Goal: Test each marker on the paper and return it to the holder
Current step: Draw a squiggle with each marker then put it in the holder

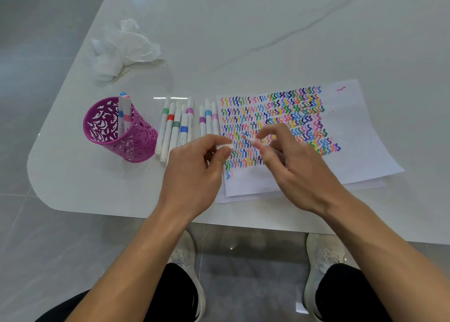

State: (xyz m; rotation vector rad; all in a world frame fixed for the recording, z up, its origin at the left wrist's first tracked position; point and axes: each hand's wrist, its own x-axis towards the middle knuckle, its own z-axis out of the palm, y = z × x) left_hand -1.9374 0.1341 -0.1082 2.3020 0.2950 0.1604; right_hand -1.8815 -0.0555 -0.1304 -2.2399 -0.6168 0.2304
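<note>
My right hand [292,168] grips an uncapped white marker [254,142] whose pinkish tip points left, just above the paper [353,139]. My left hand [199,168] pinches the marker's white cap [225,147] a short gap from the tip. The paper is covered with rows of coloured wavy strokes. A purple cut-out holder [119,131] stands at the left with two markers [124,117] upright in it, one blue-banded and one pink-banded. Several capped white markers [180,124] with coloured bands lie side by side between the holder and the paper.
A crumpled white tissue [121,49] and a thin stick [121,76] lie at the back left of the white marble table [243,29]. The table's front edge runs just below my wrists. My legs and white shoes show on the floor below.
</note>
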